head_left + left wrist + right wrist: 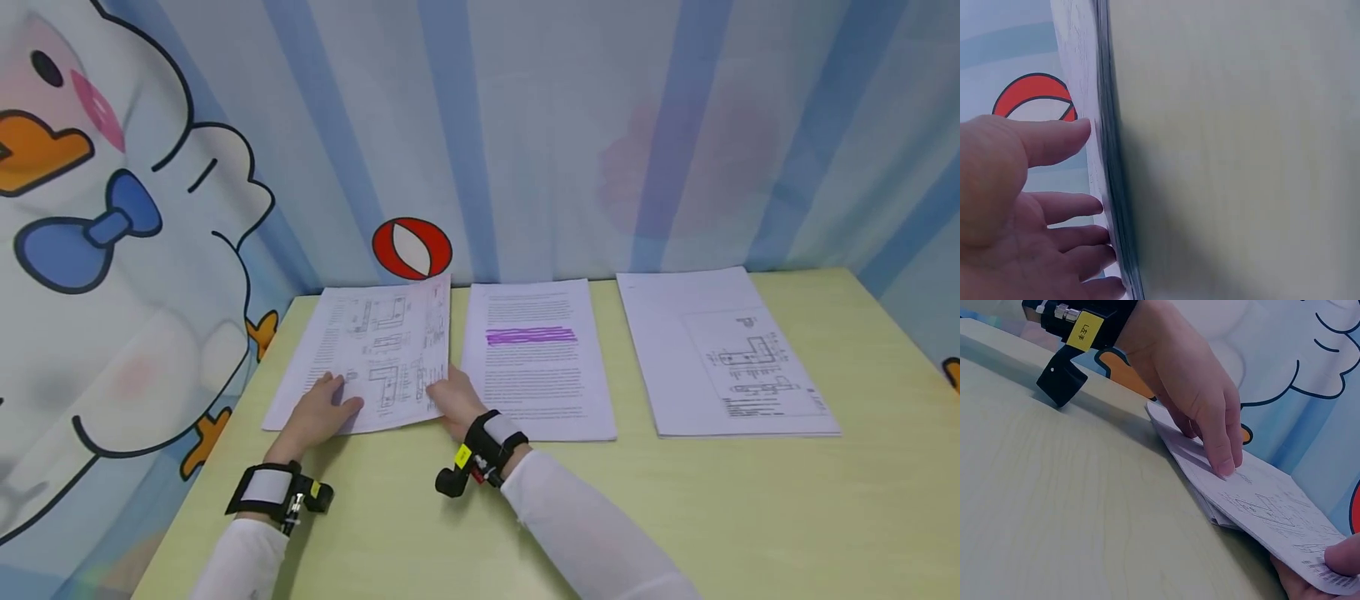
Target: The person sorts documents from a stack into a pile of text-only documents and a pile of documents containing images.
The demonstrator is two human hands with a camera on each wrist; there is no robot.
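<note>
A stack of paper sheets printed with technical drawings (386,342) lies at the left of the table, its right side lifted. My left hand (315,417) rests with its fingertips on the lower left of the stack; in the left wrist view the hand (1041,219) has its fingers extended against the paper. My right hand (456,402) pinches the lower right edge, thumb on top and fingers beneath, as the right wrist view shows on the lifted sheets (1272,506). Just right of it lies a text stack (536,392) with a purple-marked band.
A third paper stack (660,358), its top sheet bearing a drawing, lies at the right on the pale wooden table (750,517). Behind the table hangs a striped curtain (540,150) with cartoon prints. Each wrist wears a black strap with a small camera.
</note>
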